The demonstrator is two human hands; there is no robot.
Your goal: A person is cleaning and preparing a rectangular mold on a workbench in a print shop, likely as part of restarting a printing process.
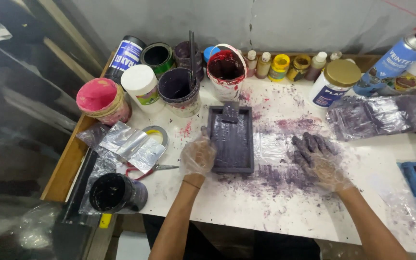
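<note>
1. Gripping the left edge of a dark purple rectangular tray (231, 139), the left hand (198, 155), in a thin clear glove, is curling its fingers over the rim; the tray is lying flat on the white table (246, 207), mid-surface.
2. The right hand (318, 159), gloved and smeared purple, is resting open, palm down, fingers spread, on a purple-stained patch just right of the tray, holding nothing.
3. Sitting behind the tray: a white tub with red paint (226, 72), a purple-stained cup (179, 89), a pink-lidded jar (103, 100).
4. Lying to the left: scissors (152, 168), crumpled foil (131, 144), a black pot (114, 192).
5. Lying far right: a purple-smeared plastic sheet (381, 115).
</note>
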